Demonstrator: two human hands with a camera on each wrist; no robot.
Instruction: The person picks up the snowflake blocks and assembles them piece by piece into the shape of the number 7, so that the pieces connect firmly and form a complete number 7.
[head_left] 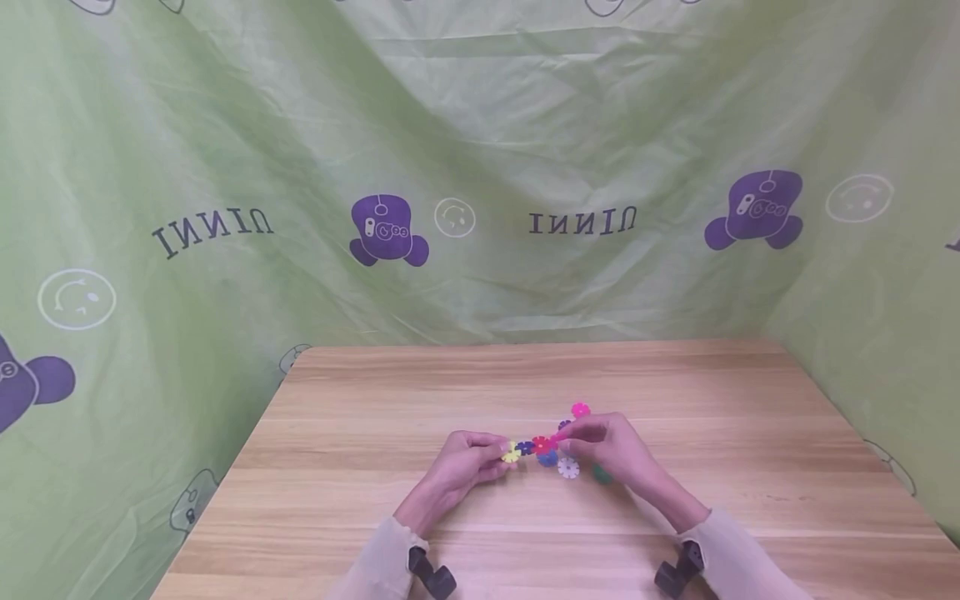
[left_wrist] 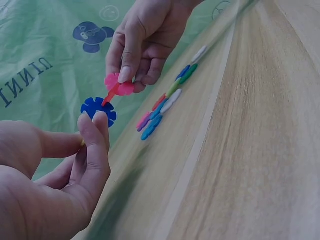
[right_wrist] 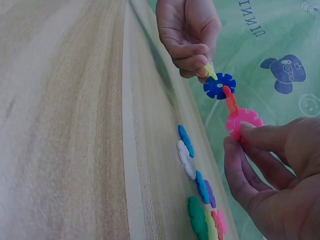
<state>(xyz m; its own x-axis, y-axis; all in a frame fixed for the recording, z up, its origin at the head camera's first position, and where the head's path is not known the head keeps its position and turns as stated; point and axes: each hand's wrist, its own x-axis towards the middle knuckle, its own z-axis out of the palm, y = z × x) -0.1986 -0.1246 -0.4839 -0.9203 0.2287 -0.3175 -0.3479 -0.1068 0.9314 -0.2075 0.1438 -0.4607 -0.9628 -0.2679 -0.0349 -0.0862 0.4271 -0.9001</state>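
Observation:
Between the hands hangs a short chain of slotted plastic snowflake discs, joined edge to edge. At its left end my left hand (head_left: pixel 461 465) pinches the yellow disc (head_left: pixel 512 453). A dark blue disc (right_wrist: pixel 219 86) follows, then a red disc (head_left: pixel 542 445) seen edge-on in both wrist views. The pink disc (right_wrist: pixel 243 121) at the right end is pinched between the thumb and fingers of my right hand (head_left: pixel 618 452). The left fingers mostly cover the yellow disc in the left wrist view. Both hands hold the chain above the table.
Loose discs lie on the wooden table (head_left: pixel 360 392) beneath and beyond the hands: a white disc (head_left: pixel 568 468), a green disc (head_left: pixel 602 474), a light blue disc (head_left: pixel 547 458), a pink loose disc (head_left: pixel 581 409) and several others. A green printed curtain (head_left: pixel 480 283) surrounds the table's back and sides.

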